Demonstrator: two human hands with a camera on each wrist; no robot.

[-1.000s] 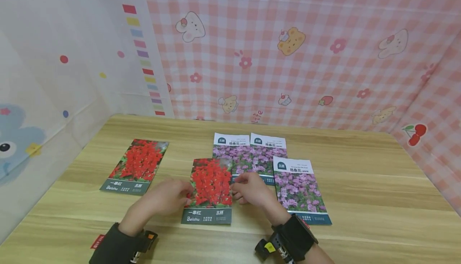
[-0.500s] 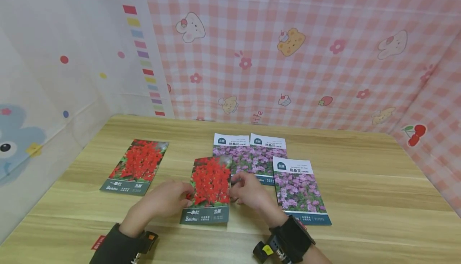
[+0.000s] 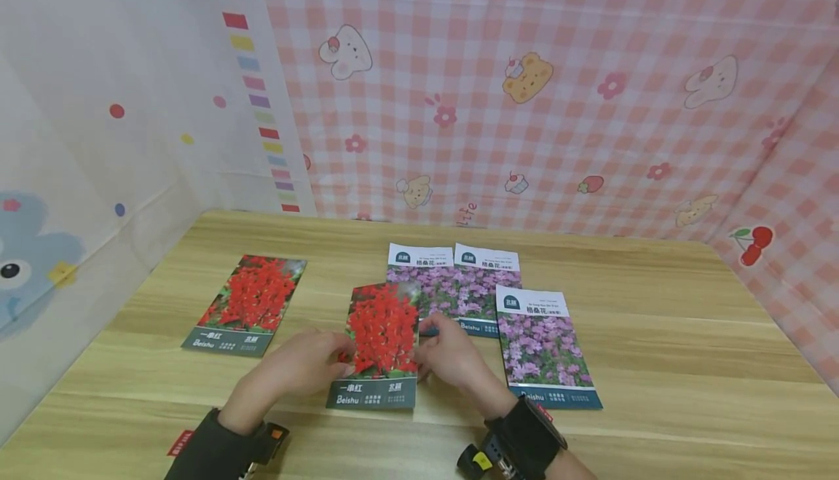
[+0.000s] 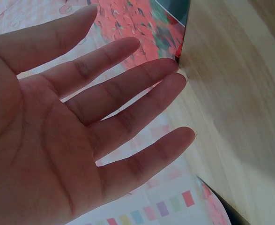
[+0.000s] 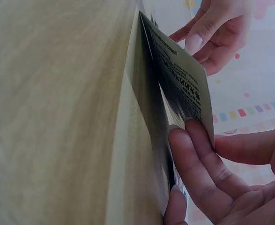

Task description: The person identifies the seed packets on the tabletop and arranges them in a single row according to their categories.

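Lifted slightly since a second ago, the red-flower seed packet (image 3: 382,341) sits at lower centre of the table (image 3: 655,363). Right hand (image 3: 452,356) pinches its right edge; left hand (image 3: 304,363), fingers straight, seems to touch its left edge

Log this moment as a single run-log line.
left hand: touches red-flower seed packet left edge | right hand: pinches right edge, lifted off wooden table | purple-flower packets: flat
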